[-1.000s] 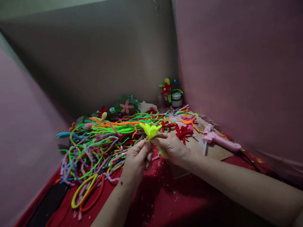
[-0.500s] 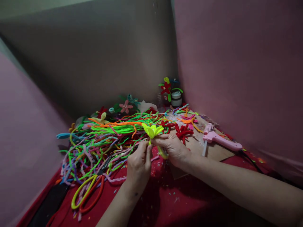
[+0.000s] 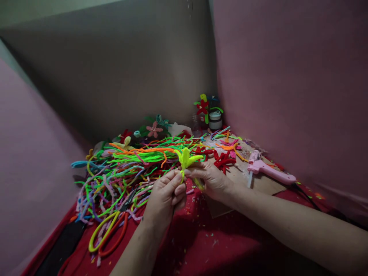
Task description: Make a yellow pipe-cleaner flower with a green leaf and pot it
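A bright yellow pipe-cleaner flower [image 3: 186, 158] stands upright between my hands, its petals spread above my fingertips. My left hand [image 3: 166, 191] is closed, thumb and forefinger pinching the twisted base of the flower. From the other side, my right hand [image 3: 211, 178] grips the same base with its thumb and fingers. A yellow strand hangs below the right fingers. Behind and left of my hands lies a big heap of pipe cleaners [image 3: 138, 158] in green, orange, purple and pink. Red pipe-cleaner petals [image 3: 224, 161] rest just beyond my right hand.
A pink glue gun [image 3: 270, 172] lies on a cardboard sheet [image 3: 264, 186] at the right. Scissors with yellow and red handles [image 3: 115, 245] sit at the front left. Finished flowers [image 3: 154, 130] and a white jar [image 3: 215, 120] stand at the back. Red cloth [image 3: 198, 245] covers the table.
My left hand has turned, so its curled fingers now show, and it sits slightly lower left. The yellow flower has rotated, its petals spreading wider. The right hand keeps its hold.
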`<state>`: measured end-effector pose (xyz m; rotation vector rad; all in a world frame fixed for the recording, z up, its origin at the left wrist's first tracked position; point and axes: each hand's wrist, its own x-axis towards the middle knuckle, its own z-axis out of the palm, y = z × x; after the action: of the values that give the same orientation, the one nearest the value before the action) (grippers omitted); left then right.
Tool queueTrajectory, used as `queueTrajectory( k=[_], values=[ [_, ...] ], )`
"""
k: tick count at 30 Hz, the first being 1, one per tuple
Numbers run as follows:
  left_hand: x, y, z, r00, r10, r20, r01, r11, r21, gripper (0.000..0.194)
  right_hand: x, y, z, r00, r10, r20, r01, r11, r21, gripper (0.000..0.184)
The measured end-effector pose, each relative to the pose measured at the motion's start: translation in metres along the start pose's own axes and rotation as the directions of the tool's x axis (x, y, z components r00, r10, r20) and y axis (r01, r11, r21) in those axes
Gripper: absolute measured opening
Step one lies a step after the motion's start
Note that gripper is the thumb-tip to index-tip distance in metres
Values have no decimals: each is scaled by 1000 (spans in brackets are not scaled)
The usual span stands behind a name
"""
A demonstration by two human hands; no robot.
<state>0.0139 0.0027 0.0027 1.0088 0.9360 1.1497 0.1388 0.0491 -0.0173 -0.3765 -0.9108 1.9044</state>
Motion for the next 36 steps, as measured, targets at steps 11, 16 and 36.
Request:
queueTrajectory(
  k=[11, 16, 36],
  values=[
    [-1, -14, -2, 837, 546, 29, -348, 490, 799, 11, 1, 7, -6, 1000, -9, -19, 11, 998, 63, 21],
    [1, -12, -4, 907, 421, 9, -307, 646, 698, 21, -2, 6, -7, 995, -95, 16, 96, 994, -57, 21],
    [-31, 42, 14, 996, -20, -83, 32, 990, 138, 29, -23, -19, 1, 662, -644, 384, 693, 329, -642, 19]
  ],
)
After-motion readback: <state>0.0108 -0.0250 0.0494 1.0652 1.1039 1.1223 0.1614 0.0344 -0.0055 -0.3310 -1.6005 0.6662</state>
